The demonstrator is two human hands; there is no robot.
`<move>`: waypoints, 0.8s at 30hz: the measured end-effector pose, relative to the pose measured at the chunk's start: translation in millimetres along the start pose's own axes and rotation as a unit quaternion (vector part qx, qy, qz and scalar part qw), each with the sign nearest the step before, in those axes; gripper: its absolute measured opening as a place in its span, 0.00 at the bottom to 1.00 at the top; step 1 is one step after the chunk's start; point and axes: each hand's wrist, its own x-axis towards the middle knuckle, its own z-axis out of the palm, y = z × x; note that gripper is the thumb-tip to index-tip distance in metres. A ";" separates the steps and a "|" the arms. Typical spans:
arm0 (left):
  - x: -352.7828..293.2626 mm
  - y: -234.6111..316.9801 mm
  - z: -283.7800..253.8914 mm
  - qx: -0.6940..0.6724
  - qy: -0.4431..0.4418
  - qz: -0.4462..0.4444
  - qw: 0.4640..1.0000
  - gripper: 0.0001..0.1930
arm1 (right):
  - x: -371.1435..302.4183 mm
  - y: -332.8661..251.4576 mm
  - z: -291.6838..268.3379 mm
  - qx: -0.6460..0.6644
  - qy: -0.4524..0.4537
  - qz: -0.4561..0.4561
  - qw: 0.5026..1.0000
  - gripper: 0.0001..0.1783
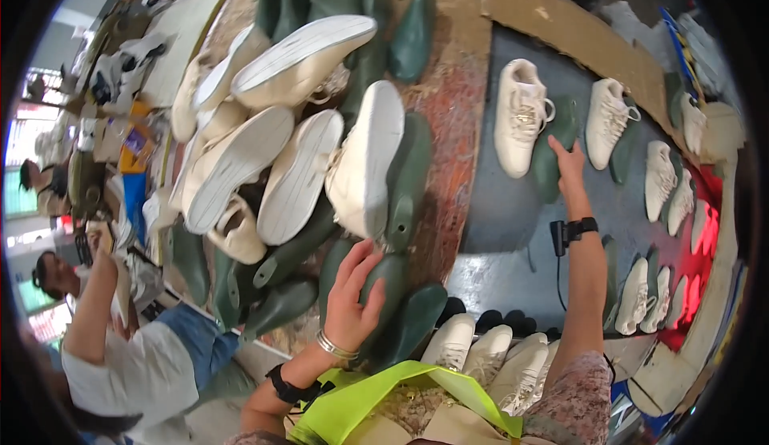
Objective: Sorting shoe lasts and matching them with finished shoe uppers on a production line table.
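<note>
Left hand [350,305]: spread over shoe lasts [390,278], near edge of worktop [456,124]
Right hand [570,166]: pinching a green last [548,174] beside a cream sneaker [517,120]

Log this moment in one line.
left hand: open, beside piled green lasts | right hand: at green last between two cream shoes

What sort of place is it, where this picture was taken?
Most likely a shoe workshop or factory: many cream shoes lie piled beside green foot-shaped forms, and more shoes stand on a grey surface.
</note>
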 end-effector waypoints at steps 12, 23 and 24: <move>52.4 -120.4 42.4 0.084 0.217 -0.095 0.968 0.37 | -130.2 -101.4 -33.2 -0.131 -0.276 -0.122 0.944 0.24; 6.8 -33.0 -67.7 0.095 0.160 0.017 0.982 0.38 | -359.8 -25.9 -35.1 -0.130 -0.362 0.007 0.923 0.28; -11.0 -27.2 -85.2 0.105 0.165 0.070 0.978 0.38 | -362.2 -27.3 -12.7 -0.160 -0.340 -0.022 0.927 0.30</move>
